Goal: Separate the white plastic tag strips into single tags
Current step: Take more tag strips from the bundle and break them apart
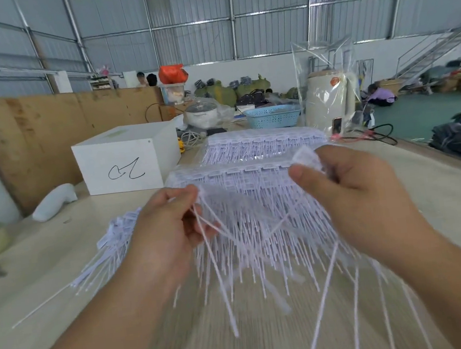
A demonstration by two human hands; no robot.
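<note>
left hand (169, 226) fingers pinching a few loose single tags (219, 278) | right hand (359, 189) fingers clamped on the head end of a tag strip (305, 156), tails dangling blurry over the tabletop (68, 319) | separated pile (108, 244) just left of left hand | more tag strips (263, 142) stacked behind | white box (125, 157), blue basket (273, 116) further back

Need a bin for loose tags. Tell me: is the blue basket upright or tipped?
Upright: the blue basket stands on the table, rim up.
</note>
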